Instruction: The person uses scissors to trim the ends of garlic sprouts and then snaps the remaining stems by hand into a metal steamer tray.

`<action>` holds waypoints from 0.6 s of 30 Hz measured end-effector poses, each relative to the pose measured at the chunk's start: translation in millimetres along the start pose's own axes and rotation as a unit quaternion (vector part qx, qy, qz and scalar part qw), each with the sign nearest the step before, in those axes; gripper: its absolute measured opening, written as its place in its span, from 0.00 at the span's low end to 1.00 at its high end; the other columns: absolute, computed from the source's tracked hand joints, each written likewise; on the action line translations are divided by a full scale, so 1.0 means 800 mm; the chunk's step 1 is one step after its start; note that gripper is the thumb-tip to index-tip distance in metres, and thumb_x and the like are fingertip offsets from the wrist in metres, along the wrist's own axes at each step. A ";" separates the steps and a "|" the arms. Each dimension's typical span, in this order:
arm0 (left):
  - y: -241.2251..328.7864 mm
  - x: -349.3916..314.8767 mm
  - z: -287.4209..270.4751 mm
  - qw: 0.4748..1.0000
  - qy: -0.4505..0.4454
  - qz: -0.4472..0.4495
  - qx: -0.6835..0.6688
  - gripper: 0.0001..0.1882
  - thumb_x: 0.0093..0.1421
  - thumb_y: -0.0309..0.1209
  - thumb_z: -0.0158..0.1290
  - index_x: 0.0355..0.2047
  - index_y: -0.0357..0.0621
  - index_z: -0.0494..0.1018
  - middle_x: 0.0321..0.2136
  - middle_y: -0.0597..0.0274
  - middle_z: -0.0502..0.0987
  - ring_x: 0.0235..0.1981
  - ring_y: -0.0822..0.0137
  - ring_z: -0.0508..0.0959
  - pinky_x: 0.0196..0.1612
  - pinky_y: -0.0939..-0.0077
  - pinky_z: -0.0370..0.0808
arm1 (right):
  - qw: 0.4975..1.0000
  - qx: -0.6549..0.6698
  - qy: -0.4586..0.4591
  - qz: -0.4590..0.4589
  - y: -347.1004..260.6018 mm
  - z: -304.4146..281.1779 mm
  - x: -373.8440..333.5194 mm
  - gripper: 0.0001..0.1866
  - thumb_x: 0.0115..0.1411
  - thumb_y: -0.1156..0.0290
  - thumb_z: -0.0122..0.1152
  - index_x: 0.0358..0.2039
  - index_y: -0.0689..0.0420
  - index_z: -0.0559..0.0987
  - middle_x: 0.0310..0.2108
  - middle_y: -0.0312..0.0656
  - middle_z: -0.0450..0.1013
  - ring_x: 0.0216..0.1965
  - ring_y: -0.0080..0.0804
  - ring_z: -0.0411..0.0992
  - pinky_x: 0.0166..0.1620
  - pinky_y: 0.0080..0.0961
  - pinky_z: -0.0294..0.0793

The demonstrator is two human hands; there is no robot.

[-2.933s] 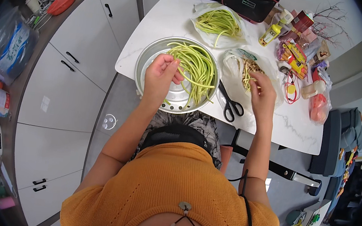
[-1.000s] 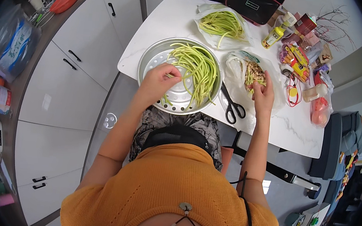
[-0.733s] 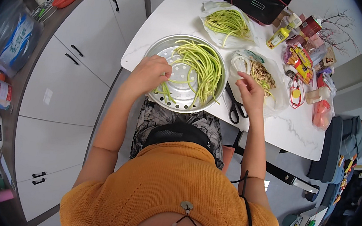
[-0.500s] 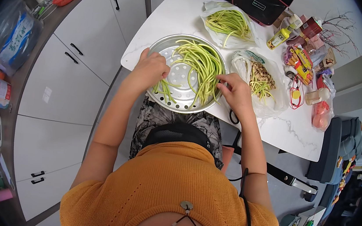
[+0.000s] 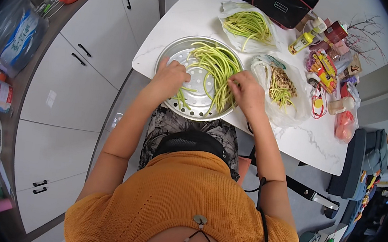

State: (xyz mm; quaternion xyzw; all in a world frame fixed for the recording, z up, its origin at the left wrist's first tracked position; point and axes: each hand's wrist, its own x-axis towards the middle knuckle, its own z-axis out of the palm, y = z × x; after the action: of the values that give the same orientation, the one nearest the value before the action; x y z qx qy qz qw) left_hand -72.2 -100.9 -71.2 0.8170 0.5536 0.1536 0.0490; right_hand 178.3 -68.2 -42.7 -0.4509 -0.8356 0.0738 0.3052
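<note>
A round metal steamer pan (image 5: 164,54) with holes in its bottom sits over my lap at the table's near edge. Long garlic scapes (image 5: 216,69) lie heaped in its right half. My left hand (image 5: 170,78) is over the pan's left side, fingers curled down and closed; short scape pieces (image 5: 183,100) stick out beneath it, and its fingertips are partly hidden. At the right rim, my right hand (image 5: 248,92) pinches at the edge of the heap, thumb and fingertips together on a scape.
Behind the pan lies a plastic bag of garlic scapes (image 5: 247,25). Right of it, another bag holds trimmed scraps (image 5: 281,87). A yellow bottle (image 5: 301,43), snack packets (image 5: 323,71) and a black bag (image 5: 282,5) crowd the white table (image 5: 314,143). White cabinets (image 5: 65,88) stand at left.
My right hand has moved a little left, from the rim onto the scapes, and its fingertips have come together. My left hand has shifted slightly right and down.
</note>
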 end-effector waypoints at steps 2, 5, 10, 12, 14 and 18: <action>0.004 0.000 0.003 1.000 -0.025 0.010 0.012 0.11 0.47 0.20 0.53 0.29 0.51 0.78 0.32 0.65 0.74 0.45 0.63 0.69 0.60 0.53 0.51 | 0.996 0.060 0.046 0.037 0.005 -0.005 0.006 0.04 0.50 0.72 0.60 0.28 0.54 0.76 0.28 0.40 0.72 0.25 0.40 0.72 0.29 0.30 0.72; 0.006 0.001 0.006 0.999 -0.041 0.014 -0.014 0.11 0.46 0.19 0.51 0.27 0.50 0.78 0.31 0.65 0.74 0.44 0.62 0.69 0.59 0.54 0.52 | 0.957 0.242 0.050 0.152 0.015 -0.015 0.014 0.03 0.57 0.73 0.55 0.31 0.58 0.73 0.31 0.38 0.75 0.26 0.24 0.73 0.28 0.19 0.71; 0.009 0.005 -0.004 0.996 -0.085 -0.004 -0.018 0.10 0.44 0.18 0.49 0.21 0.48 0.76 0.30 0.65 0.73 0.44 0.62 0.69 0.60 0.53 0.51 | 0.859 0.457 0.065 0.222 0.039 -0.022 0.023 0.04 0.62 0.71 0.50 0.34 0.57 0.71 0.34 0.38 0.75 0.31 0.20 0.73 0.32 0.14 0.72; 0.010 0.006 -0.006 0.996 -0.086 -0.006 -0.019 0.09 0.44 0.18 0.49 0.19 0.47 0.74 0.29 0.65 0.73 0.45 0.62 0.69 0.60 0.52 0.50 | 0.837 0.488 0.062 0.240 0.044 -0.023 0.023 0.05 0.63 0.69 0.49 0.34 0.56 0.71 0.35 0.39 0.75 0.31 0.19 0.73 0.33 0.14 0.73; 0.012 0.005 -0.007 0.997 -0.072 -0.008 -0.013 0.08 0.44 0.18 0.49 0.18 0.47 0.73 0.29 0.65 0.73 0.45 0.63 0.69 0.60 0.51 0.49 | 0.814 0.513 0.066 0.265 0.041 -0.026 0.025 0.05 0.63 0.69 0.49 0.34 0.56 0.71 0.35 0.39 0.75 0.30 0.19 0.73 0.33 0.14 0.74; 0.011 0.005 -0.003 0.998 -0.053 -0.012 -0.008 0.07 0.45 0.18 0.49 0.20 0.47 0.73 0.30 0.65 0.73 0.46 0.63 0.69 0.61 0.49 0.48 | 0.771 0.574 0.079 0.263 0.036 -0.033 0.032 0.06 0.63 0.70 0.49 0.34 0.59 0.70 0.34 0.41 0.75 0.29 0.20 0.73 0.32 0.14 0.76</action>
State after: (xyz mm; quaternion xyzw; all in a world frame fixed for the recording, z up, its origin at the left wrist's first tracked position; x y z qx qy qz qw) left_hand -64.1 -100.7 -65.8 0.8167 0.5590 0.1140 0.0870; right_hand 203.4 -34.6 -21.6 -0.3986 -0.4595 0.5811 0.5407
